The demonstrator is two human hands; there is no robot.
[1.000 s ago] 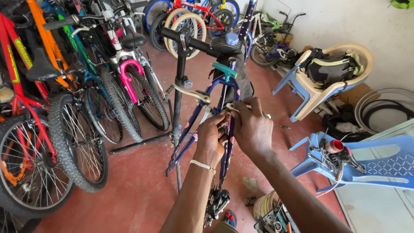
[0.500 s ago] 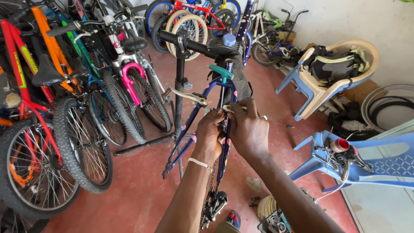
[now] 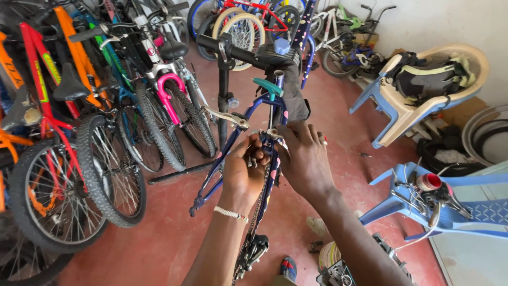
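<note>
A dark blue bike frame (image 3: 233,143) hangs clamped in a black repair stand (image 3: 224,90) in the middle of the red floor (image 3: 159,233), and everything else sits around it. The left hand (image 3: 244,172) is curled around the frame's thin rear tubes, fingers closed on them, with a pale bead bracelet (image 3: 230,213) at the wrist. The right hand (image 3: 304,159) presses against the same spot from the other side, fingers bent and pinching a small metal brake part (image 3: 274,134) on the frame; whether it holds a tool I cannot tell. A chain (image 3: 258,209) drops from below the hands to the gear changer (image 3: 253,253) at the frame's low end. A teal clamp lever (image 3: 268,86) sits just above the hands.

Left of the frame stands a tight row of parked bikes: a red one (image 3: 50,143) and a white and pink one (image 3: 164,90). Right of the frame, a cream chair (image 3: 423,100) lies tipped with a dark bag (image 3: 423,79) in it. Nearer, a blue plastic chair (image 3: 465,209) carries brake levers and cables (image 3: 431,193).
</note>
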